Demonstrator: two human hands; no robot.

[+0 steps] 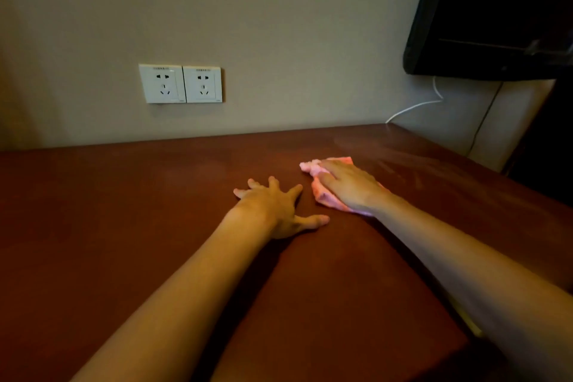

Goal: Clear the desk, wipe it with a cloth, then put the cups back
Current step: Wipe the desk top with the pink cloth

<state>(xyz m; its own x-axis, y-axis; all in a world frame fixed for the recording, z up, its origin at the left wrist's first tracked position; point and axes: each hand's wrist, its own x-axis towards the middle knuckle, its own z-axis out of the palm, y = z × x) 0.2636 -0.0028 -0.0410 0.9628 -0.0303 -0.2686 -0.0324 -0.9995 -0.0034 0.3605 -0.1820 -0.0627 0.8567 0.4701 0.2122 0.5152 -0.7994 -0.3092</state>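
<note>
A pink cloth (319, 187) lies on the dark reddish-brown desk (124, 211), right of centre. My right hand (348, 184) presses flat on top of it, fingers pointing to the back left, covering most of the cloth. My left hand (279, 209) rests palm down on the bare desk just left of the cloth, fingers spread, holding nothing. No cups are in view.
Two white wall sockets (180, 84) sit on the beige wall behind the desk. A black wall-mounted screen (496, 15) hangs at the upper right, with a white cable (415, 107) and a dark cable below it. The desk's right edge runs diagonally at the right.
</note>
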